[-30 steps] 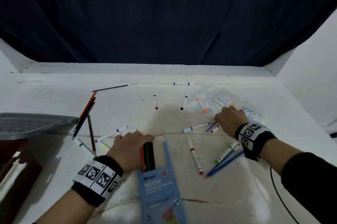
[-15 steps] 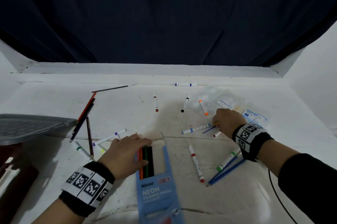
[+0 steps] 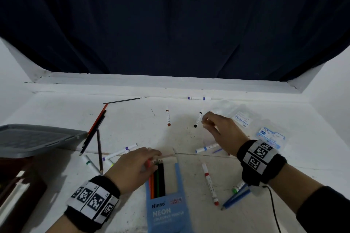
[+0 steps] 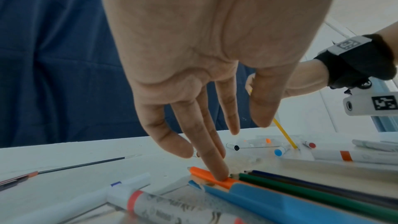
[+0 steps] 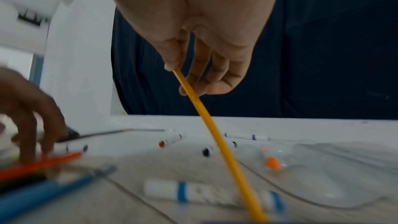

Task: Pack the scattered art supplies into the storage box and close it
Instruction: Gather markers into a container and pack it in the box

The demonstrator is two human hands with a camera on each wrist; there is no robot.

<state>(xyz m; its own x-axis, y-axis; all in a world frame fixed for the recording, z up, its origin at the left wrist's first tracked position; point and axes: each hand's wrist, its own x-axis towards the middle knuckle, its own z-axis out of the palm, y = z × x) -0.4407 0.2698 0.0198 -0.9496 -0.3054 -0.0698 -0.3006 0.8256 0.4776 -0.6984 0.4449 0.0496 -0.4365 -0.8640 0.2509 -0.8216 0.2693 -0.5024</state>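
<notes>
left hand (image 4: 206, 74): straight fingers, one fingertip pressing orange pencil (image 4: 213, 177) in blue pencil box (image 3: 166, 212) | right hand (image 3: 221, 134): raised, far right, pinching yellow pencil (image 5: 215, 135)

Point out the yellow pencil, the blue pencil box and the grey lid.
yellow pencil (image 5: 212, 125): right wrist view, middle of its shaft, below the right hand's pinch.
blue pencil box (image 3: 166, 212): head view, printed front face.
grey lid (image 3: 34, 139): head view, top surface, at the table's left.
</notes>
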